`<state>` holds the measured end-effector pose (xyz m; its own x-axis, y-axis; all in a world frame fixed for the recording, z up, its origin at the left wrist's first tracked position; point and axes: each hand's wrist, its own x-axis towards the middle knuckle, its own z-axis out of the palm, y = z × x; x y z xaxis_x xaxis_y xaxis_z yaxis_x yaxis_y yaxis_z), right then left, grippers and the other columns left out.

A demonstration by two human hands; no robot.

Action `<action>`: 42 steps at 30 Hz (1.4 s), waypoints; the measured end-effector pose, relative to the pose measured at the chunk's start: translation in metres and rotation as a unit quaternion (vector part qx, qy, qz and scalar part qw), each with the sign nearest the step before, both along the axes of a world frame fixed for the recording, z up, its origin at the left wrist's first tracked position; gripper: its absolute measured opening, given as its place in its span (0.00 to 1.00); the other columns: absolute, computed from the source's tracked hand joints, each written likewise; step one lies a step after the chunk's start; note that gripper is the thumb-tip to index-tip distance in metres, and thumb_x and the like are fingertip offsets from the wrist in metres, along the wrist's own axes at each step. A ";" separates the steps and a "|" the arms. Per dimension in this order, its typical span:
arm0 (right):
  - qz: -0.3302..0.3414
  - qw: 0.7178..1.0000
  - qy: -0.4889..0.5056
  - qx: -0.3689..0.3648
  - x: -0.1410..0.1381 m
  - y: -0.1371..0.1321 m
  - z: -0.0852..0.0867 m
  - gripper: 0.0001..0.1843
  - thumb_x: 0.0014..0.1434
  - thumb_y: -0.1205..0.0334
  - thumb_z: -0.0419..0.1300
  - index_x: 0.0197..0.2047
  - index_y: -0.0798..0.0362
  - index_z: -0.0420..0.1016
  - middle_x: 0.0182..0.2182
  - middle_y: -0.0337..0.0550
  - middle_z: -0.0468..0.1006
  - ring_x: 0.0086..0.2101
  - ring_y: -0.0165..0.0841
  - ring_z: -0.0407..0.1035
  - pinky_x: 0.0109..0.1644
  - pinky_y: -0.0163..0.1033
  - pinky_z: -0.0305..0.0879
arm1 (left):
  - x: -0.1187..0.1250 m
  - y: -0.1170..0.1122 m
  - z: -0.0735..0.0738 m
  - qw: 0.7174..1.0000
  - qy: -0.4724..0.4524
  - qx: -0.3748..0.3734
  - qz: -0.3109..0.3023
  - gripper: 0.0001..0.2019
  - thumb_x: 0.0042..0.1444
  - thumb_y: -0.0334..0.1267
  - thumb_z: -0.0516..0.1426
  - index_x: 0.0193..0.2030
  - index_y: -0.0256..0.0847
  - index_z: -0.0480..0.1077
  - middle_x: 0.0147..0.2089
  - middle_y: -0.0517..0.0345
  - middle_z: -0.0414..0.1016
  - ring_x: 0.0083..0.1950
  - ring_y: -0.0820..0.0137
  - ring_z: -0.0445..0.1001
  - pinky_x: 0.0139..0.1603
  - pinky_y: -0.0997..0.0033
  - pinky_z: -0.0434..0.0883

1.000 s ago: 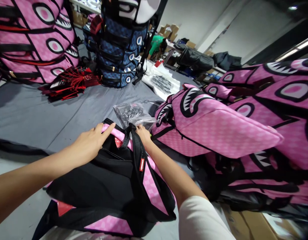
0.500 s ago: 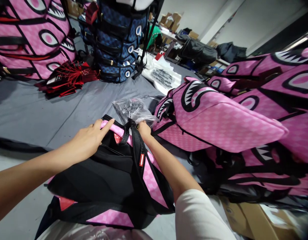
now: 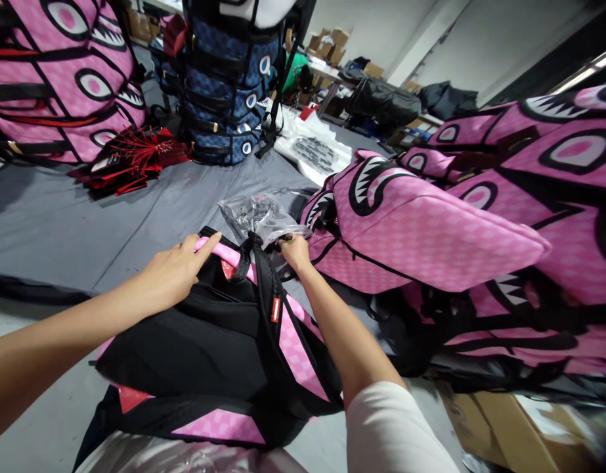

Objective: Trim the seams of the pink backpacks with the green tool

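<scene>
A black backpack [image 3: 218, 355] with pink checkered trim lies back panel up at the table's near edge, against my body. My left hand [image 3: 177, 269] is closed on its pink top edge, thumb and forefinger along it. To the right of the backpack's top, my right hand [image 3: 297, 253] pinches a small black piece at the near side of a clear plastic bag [image 3: 258, 213]. The fingers partly hide that piece, and its kind does not show. Dark small items fill the plastic bag. A black shoulder strap [image 3: 270, 282] with a red label runs between my hands.
Pink shark-mouth backpacks [image 3: 425, 230] are heaped on the right, with more pink backpacks [image 3: 61, 85] stacked at left. Behind stand stacked blue backpacks [image 3: 224, 85] and a pile of red-and-black tags [image 3: 130, 157]. A cardboard box [image 3: 490, 427] sits low at right. A person in green [image 3: 295, 72] is far back.
My right hand has shifted a little to the right, away from the strap, and more of the black piece shows at its fingers. My left hand keeps its grip on the backpack.
</scene>
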<state>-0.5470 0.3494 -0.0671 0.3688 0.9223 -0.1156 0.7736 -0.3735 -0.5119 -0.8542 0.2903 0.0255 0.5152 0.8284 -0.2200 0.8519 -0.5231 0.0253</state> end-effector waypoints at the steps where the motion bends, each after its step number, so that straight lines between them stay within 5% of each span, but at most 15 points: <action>1: 0.001 1.000 0.018 0.003 -0.002 -0.003 0.005 0.06 0.62 0.66 0.58 0.38 0.58 0.77 0.28 0.45 0.82 0.28 0.34 0.79 0.32 0.32 0.70 | 0.001 -0.001 0.002 1.000 0.000 -0.003 0.001 0.43 0.62 0.30 0.56 0.78 0.46 0.36 0.70 0.38 0.59 0.59 0.52 0.75 0.53 0.59 0.75; 5: 0.019 0.997 0.066 0.024 -0.007 -0.020 0.031 0.07 0.61 0.65 0.60 0.30 0.56 0.73 0.20 0.42 0.77 0.19 0.33 0.73 0.23 0.32 0.65 | 0.001 -0.002 0.005 1.000 -0.007 -0.015 0.009 0.42 0.63 0.30 0.56 0.78 0.46 0.37 0.71 0.38 0.58 0.62 0.51 0.73 0.54 0.56 0.75; 8: 0.040 0.996 0.051 0.064 -0.008 -0.043 0.053 0.08 0.60 0.66 0.59 0.29 0.55 0.72 0.17 0.39 0.75 0.19 0.32 0.72 0.26 0.33 0.66 | -0.002 0.000 0.004 0.999 -0.033 -0.028 0.019 0.42 0.63 0.31 0.55 0.78 0.47 0.37 0.71 0.40 0.58 0.64 0.50 0.72 0.56 0.54 0.75; 11: 0.055 0.990 0.008 0.129 -0.015 -0.076 0.067 0.05 0.60 0.64 0.60 0.33 0.53 0.75 0.24 0.42 0.79 0.30 0.36 0.77 0.37 0.37 0.70 | -0.007 -0.001 0.005 0.994 -0.105 -0.026 0.010 0.41 0.62 0.35 0.58 0.78 0.45 0.43 0.75 0.41 0.53 0.73 0.49 0.61 0.65 0.52 0.68; 13: 0.097 0.972 -0.034 0.210 -0.024 -0.101 0.071 0.08 0.63 0.65 0.57 0.37 0.53 0.78 0.33 0.46 0.83 0.38 0.38 0.79 0.44 0.38 0.71 | -0.007 -0.009 0.010 0.979 -0.199 0.046 0.010 0.36 0.63 0.40 0.59 0.75 0.41 0.52 0.75 0.40 0.54 0.75 0.49 0.55 0.70 0.48 0.62; 16: 0.246 0.879 -0.118 0.392 -0.042 -0.135 0.075 0.14 0.65 0.70 0.52 0.42 0.53 0.80 0.42 0.49 0.84 0.43 0.35 0.79 0.46 0.37 0.72 | 0.002 -0.028 0.020 0.916 -0.378 0.128 0.046 0.23 0.65 0.49 0.55 0.61 0.38 0.69 0.61 0.44 0.73 0.63 0.55 0.70 0.64 0.52 0.68; 19: 0.357 0.764 -0.178 0.507 -0.060 -0.159 0.082 0.13 0.66 0.72 0.54 0.48 0.55 0.79 0.44 0.51 0.84 0.42 0.34 0.79 0.43 0.36 0.74 | 0.016 -0.048 0.026 0.867 -0.486 -0.098 0.054 0.21 0.62 0.56 0.54 0.44 0.38 0.74 0.37 0.55 0.78 0.36 0.67 0.76 0.40 0.65 0.73; 21: 0.386 0.739 -0.180 0.522 -0.069 -0.169 0.086 0.14 0.66 0.73 0.56 0.50 0.54 0.79 0.46 0.52 0.84 0.42 0.35 0.79 0.43 0.37 0.75 | 0.020 -0.056 0.025 0.820 -0.500 -0.271 0.059 0.19 0.56 0.56 0.58 0.37 0.39 0.71 0.27 0.61 0.74 0.27 0.71 0.72 0.30 0.71 0.69; 23: 0.358 0.769 -0.121 0.515 -0.076 -0.176 0.089 0.16 0.66 0.72 0.56 0.53 0.53 0.78 0.49 0.53 0.83 0.45 0.36 0.79 0.46 0.39 0.76 | 0.019 -0.061 0.024 0.789 -0.526 -0.302 0.093 0.17 0.51 0.51 0.63 0.34 0.40 0.66 0.24 0.64 0.72 0.24 0.73 0.71 0.27 0.74 0.67; 26: 0.239 0.859 0.098 0.442 -0.085 -0.181 0.092 0.16 0.68 0.65 0.56 0.56 0.52 0.77 0.46 0.51 0.84 0.40 0.35 0.80 0.44 0.41 0.78 | 0.014 -0.069 0.025 0.776 -0.581 -0.207 0.134 0.16 0.49 0.47 0.64 0.35 0.40 0.64 0.26 0.65 0.73 0.25 0.75 0.72 0.26 0.76 0.67; 30: 0.227 0.889 0.305 0.255 -0.096 -0.184 0.097 0.10 0.63 0.58 0.62 0.42 0.53 0.80 0.32 0.41 0.83 0.29 0.32 0.77 0.33 0.35 0.73 | 0.013 -0.081 0.024 0.773 -0.594 -0.185 0.120 0.15 0.51 0.47 0.63 0.35 0.40 0.65 0.29 0.64 0.73 0.27 0.73 0.74 0.29 0.73 0.71; 33: 0.233 0.905 0.260 0.241 -0.095 -0.179 0.096 0.09 0.61 0.59 0.61 0.33 0.53 0.78 0.25 0.38 0.79 0.27 0.32 0.75 0.32 0.34 0.69 | 0.003 -0.086 0.019 0.829 -0.545 -0.097 0.076 0.12 0.56 0.47 0.61 0.37 0.41 0.68 0.32 0.61 0.76 0.33 0.69 0.77 0.36 0.68 0.75; 37: 0.233 0.923 0.096 0.291 -0.087 -0.165 0.086 0.08 0.62 0.62 0.58 0.35 0.52 0.79 0.35 0.45 0.82 0.37 0.37 0.77 0.43 0.39 0.69 | -0.036 -0.079 0.000 0.895 -0.424 0.121 0.061 0.24 0.58 0.51 0.62 0.58 0.41 0.68 0.61 0.47 0.74 0.64 0.56 0.71 0.67 0.49 0.67; 39: 0.240 0.938 0.034 0.246 -0.089 -0.158 0.080 0.09 0.63 0.64 0.57 0.38 0.52 0.80 0.37 0.46 0.84 0.39 0.37 0.78 0.44 0.39 0.68 | -0.057 -0.073 -0.016 0.910 -0.375 0.127 0.118 0.36 0.56 0.54 0.63 0.67 0.39 0.61 0.71 0.41 0.64 0.73 0.50 0.60 0.73 0.43 0.59; 42: 0.275 0.948 -0.059 0.148 -0.104 -0.148 0.083 0.13 0.65 0.66 0.55 0.45 0.50 0.81 0.41 0.45 0.85 0.43 0.38 0.79 0.45 0.37 0.67 | -0.072 -0.069 -0.039 0.924 -0.335 0.028 0.180 0.45 0.55 0.54 0.63 0.73 0.38 0.51 0.74 0.39 0.59 0.73 0.50 0.61 0.72 0.44 0.61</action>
